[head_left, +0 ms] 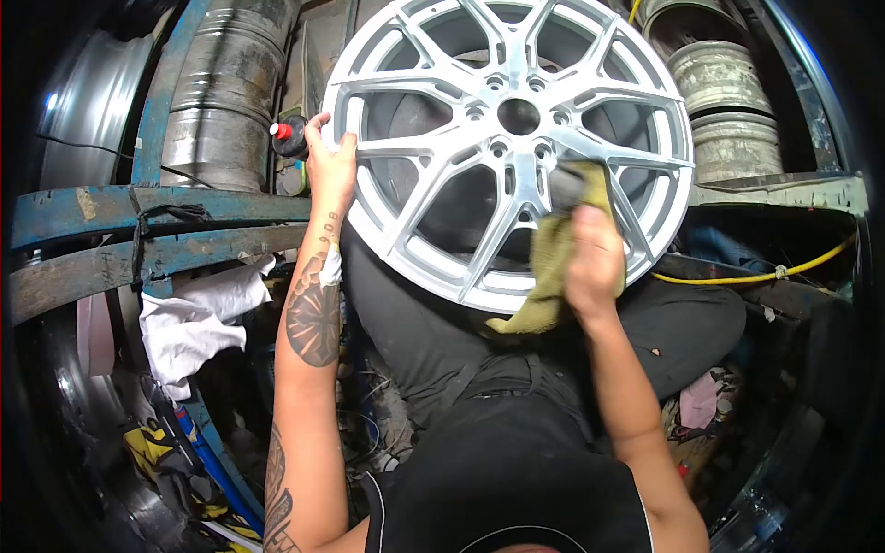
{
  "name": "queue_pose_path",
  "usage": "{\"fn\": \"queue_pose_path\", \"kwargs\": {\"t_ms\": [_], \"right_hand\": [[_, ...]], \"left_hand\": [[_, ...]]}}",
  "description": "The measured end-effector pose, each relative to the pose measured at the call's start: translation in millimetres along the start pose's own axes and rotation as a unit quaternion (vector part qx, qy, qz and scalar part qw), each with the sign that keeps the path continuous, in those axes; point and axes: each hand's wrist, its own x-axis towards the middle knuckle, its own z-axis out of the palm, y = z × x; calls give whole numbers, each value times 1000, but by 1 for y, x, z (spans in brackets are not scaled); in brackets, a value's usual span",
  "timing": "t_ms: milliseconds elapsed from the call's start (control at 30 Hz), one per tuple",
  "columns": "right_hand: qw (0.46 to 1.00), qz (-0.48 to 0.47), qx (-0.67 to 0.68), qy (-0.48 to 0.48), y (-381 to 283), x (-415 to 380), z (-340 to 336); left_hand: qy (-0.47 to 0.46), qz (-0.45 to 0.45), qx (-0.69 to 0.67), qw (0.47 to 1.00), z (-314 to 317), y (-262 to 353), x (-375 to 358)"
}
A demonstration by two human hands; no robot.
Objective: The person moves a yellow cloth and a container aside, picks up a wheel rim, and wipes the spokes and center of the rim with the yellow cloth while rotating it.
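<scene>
A silver multi-spoke alloy wheel [524,189] lies face up in front of me, over my legs. At its left edge, my left hand [332,164] grips the outer lip, with thumb and a finger showing and the other fingers partly hidden. My right hand [595,258] is closed around an olive-yellow cloth [551,263], which is bunched against the lower right spokes and hangs over the near rim. The cloth's upper end looks dark, and motion blurs it slightly. Just left of my left hand is a dark bottle [293,138] with a red cap.
Stacked bare metal wheel barrels stand at the left [221,138] and right [724,92]. Blue metal rails [101,207] run along the left, with a white rag [194,323] hanging below. A yellow hose [765,277] crosses the right side.
</scene>
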Motion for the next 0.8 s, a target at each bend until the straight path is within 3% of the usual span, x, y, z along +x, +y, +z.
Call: {"fn": "queue_pose_path", "kwargs": {"t_ms": [33, 100, 167, 300, 333, 433, 467, 500, 567, 600, 700, 800], "right_hand": [[983, -65, -150, -81, 6, 9, 11], [866, -197, -408, -210, 22, 18, 35], [775, -206, -544, -245, 21, 21, 51], [687, -131, -641, -317, -8, 51, 86], [693, -176, -636, -290, -1, 55, 90], [732, -171, -617, -234, 4, 51, 86], [733, -230, -611, -189, 7, 40, 81], [751, -182, -593, -227, -5, 32, 79], [868, -154, -419, -218, -12, 18, 66], [889, -121, -383, -221, -14, 9, 57], [890, -214, -390, -104, -2, -21, 20], [843, -120, -478, -215, 5, -45, -16]], "left_hand": [[-13, -21, -16, 1000, -1, 1, -1], [-35, -62, -50, 996, -6, 12, -4], [-39, -81, -43, 995, -6, 13, -3], [-32, -66, -44, 996, -6, 10, -7], [-30, -60, -36, 997, -6, 13, -4], [-13, -25, -53, 998, -4, 6, -4], [-32, -71, -70, 994, -9, 19, -6], [-35, -73, -77, 994, -8, 19, -6], [-33, -55, -95, 993, -3, 2, -1], [-39, -62, -92, 993, -5, 5, -2], [-32, -52, -105, 993, -2, -2, -1], [-29, -38, -47, 998, -6, 11, -4]]}}
